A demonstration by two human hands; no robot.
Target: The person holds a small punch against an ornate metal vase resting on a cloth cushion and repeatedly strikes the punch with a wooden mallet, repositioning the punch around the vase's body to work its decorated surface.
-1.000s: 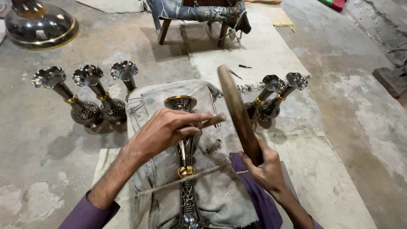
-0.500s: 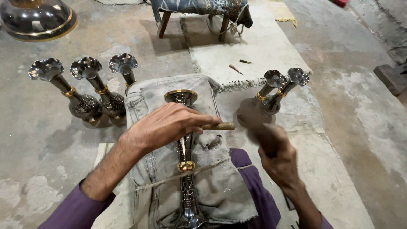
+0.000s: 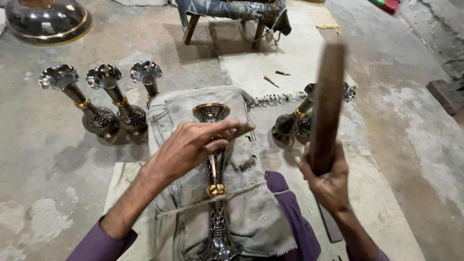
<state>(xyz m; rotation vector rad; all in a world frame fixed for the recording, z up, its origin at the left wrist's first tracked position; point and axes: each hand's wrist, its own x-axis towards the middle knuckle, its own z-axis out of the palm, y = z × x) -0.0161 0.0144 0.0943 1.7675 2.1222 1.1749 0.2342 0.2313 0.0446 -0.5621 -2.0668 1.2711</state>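
Note:
A tall dark metal vase (image 3: 215,193) with gold bands lies lengthwise on a grey cloth pad (image 3: 251,212) over my lap, its flared mouth pointing away from me. My left hand (image 3: 191,145) rests over the vase neck, its fingers pinching a small wooden-handled tool (image 3: 244,129) against the metal. To the right, my right hand (image 3: 326,179) grips a flat wooden stick (image 3: 326,104) that stands nearly upright, raised clear of the vase.
Three similar vases (image 3: 104,99) stand in a row on the concrete floor at left, and two more vases (image 3: 295,121) stand at right behind the stick. A large metal bowl (image 3: 46,21) sits far left, a stool (image 3: 227,14) behind. Small tools (image 3: 270,80) lie on a mat.
The stick came down toward the tool, blurred, and is now raised upright again. My left hand has stayed on the vase neck with the tool.

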